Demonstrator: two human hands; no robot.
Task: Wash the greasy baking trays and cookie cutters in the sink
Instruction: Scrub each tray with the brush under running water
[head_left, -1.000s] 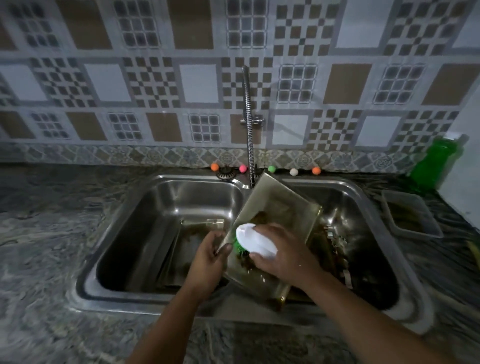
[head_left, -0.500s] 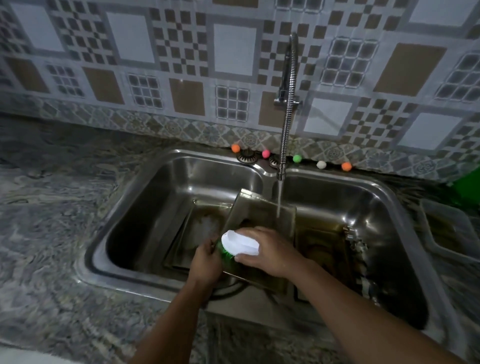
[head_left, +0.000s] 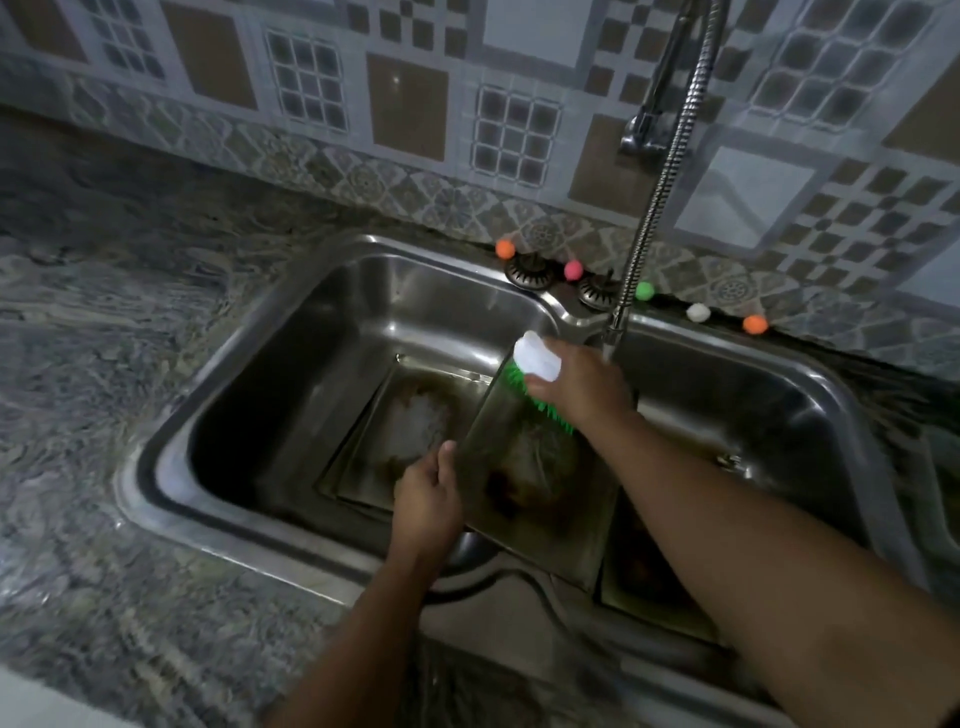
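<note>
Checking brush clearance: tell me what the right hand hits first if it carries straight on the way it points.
Likely the sink's back wall: the right hand holds the brush pointing up-left along the tray; depth is unclear.

Head view looks steeply down, close over sink (head_left: 218, 415).

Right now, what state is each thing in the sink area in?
Left hand: grips the tilted tray's left edge.
Right hand: holds the brush.
Brush: bristles down on the tray's upper end.
Tilted tray: propped over the sink divider, brown grease still on it.
Second tray: flat in the left basin, dirty.
Faucet: running.
</note>
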